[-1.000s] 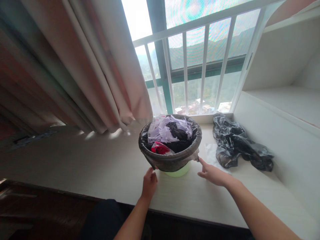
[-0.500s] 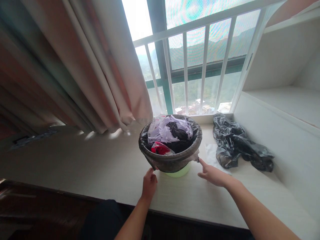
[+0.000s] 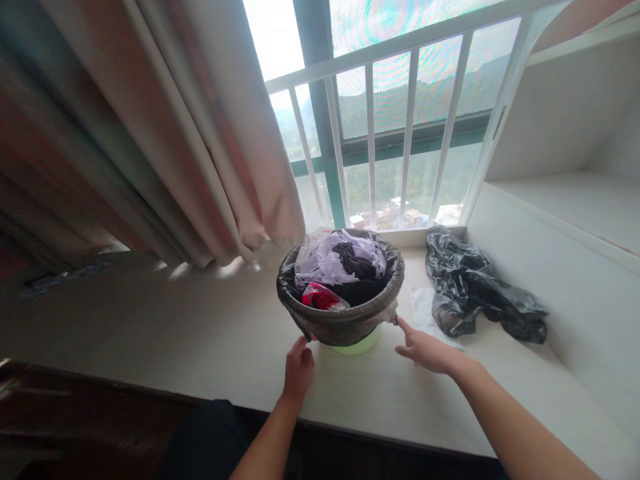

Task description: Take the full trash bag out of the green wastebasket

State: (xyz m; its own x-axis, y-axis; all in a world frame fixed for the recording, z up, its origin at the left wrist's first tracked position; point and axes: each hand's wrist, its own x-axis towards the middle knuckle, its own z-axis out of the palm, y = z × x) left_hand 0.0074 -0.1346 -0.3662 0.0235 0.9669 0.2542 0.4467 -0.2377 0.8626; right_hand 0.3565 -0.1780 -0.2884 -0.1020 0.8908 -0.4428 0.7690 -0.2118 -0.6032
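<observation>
A round trash bin [image 3: 356,349], light green at its base, stands on the pale ledge with a black bin bag [image 3: 345,325] folded over its rim. White paper strips [image 3: 325,259], crumpled black plastic and a red wrapper [image 3: 323,298] fill it to near the top. At the front left of the rim, my left hand [image 3: 299,367] is closed, its fingers pinching the bag's overhanging edge. My right hand [image 3: 425,348] has its forefinger at the bag's edge on the right, the thumb held apart; the edge is drawn out to the fingertip, and the other fingers are hidden.
A crumpled black plastic bag [image 3: 480,293] lies on the ledge to the right, over a white sheet [image 3: 425,310]. Behind stand a white window railing [image 3: 370,147] and a long curtain [image 3: 200,133] at left. A white shelf unit [image 3: 560,233] borders the right side.
</observation>
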